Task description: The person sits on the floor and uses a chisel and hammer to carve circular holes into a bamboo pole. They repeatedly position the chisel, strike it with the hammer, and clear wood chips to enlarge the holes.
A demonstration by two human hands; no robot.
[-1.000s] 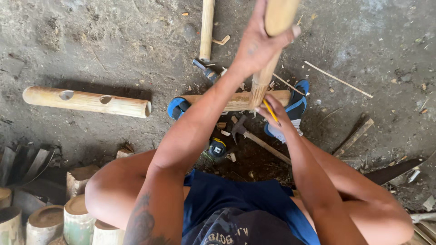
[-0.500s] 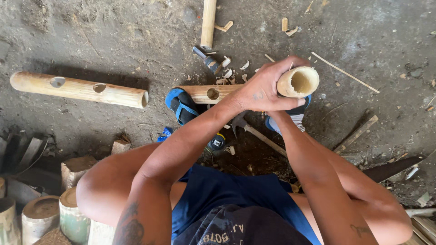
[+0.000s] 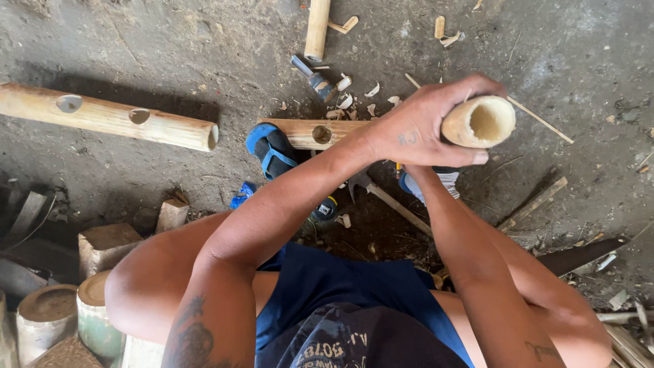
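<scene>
Left arm is reaching forward across the body, left hand (image 3: 422, 129) wrapping its fingers tight around a hollow bamboo tube (image 3: 479, 121), open end facing up, above the dirt floor (image 3: 170, 48). Right hand is hiding beneath; grip unreadable. Two drilled bamboo poles are lying there: long (image 3: 109, 117), short (image 3: 310, 132). One hammer (image 3: 315, 80).

bamboo tube (image 3: 478, 121): pale tan, lighter hollow end
pole (image 3: 109, 119), left of tube: yellow-tan, dark holes
sandal (image 3: 272, 150), left of tube: blue, black sole
shorts (image 3: 347, 307): navy, pale print
floor (image 3: 170, 48): grey-brown dirt
</scene>
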